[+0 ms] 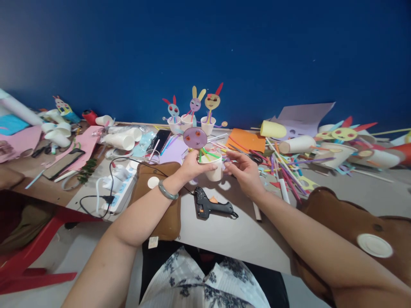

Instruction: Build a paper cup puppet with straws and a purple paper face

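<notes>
A white paper cup [214, 172] is in my left hand [192, 166], whose fingers wrap round its left side and rim. Green pipe cleaners rise from the cup to a round purple paper face [195, 138] with orange eyes. My right hand [243, 171] is just right of the cup, thumb and index finger close together; something small and pale shows at the fingertips, too small to name. Below the cup, a black glue gun [215, 207] lies on the grey table [237, 239].
Three cups with paper-faced figures [196, 105] stand at the back by the blue wall. A power strip [122, 188] and brown pouch [160, 222] lie left. Pipe cleaners [289, 175], orange paper [246, 140] and a brown cushion-like item [340, 222] are right. Another person's hand rests far left.
</notes>
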`<state>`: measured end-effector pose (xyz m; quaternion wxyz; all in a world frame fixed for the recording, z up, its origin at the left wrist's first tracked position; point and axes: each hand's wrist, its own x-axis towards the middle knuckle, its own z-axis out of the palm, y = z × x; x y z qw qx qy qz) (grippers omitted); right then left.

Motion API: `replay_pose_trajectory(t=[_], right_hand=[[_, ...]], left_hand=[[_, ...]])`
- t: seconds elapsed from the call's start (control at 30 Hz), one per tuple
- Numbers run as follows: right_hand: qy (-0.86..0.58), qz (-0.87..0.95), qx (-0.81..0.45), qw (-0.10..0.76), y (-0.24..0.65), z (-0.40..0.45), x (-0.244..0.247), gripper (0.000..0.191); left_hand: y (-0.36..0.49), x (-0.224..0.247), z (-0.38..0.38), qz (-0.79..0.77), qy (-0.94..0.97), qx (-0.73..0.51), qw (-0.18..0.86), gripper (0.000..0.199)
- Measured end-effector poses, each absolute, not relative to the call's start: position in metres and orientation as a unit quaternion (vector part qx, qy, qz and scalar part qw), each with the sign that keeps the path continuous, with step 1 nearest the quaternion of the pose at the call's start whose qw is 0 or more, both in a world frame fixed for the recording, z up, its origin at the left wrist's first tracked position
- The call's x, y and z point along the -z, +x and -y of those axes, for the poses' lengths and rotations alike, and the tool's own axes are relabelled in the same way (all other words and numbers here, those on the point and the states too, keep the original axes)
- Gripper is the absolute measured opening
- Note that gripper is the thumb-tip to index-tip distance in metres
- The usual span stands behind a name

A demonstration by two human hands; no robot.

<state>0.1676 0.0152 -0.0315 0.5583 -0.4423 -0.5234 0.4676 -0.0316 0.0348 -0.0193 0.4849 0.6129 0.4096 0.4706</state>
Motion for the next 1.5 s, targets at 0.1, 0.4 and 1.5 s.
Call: replay_pose_trajectory(t=[0.1, 0.4, 1.5], right_hand=[[-0.449, 0.544, -0.453, 0.545, 0.169, -0.017, 0.032, 0.047], [-0.427, 0.626, -0.455, 0.467, 0.172, -0.017, 0.029, 0.057], [-0.412, 0.599, -0.445, 0.523, 0.189, -0.031, 0.021, 0.069]], left_hand=[[-0.031, 0.018, -0.035, -0.383, 0.628, -0.442, 0.513, 0.071], [-0.027, 0.017, -0.034, -0.437, 0.665, -0.377, 0.475, 0.064], [-0.036, 0.010, -0.036, -0.387, 0.513, -0.386, 0.662, 0.035]])
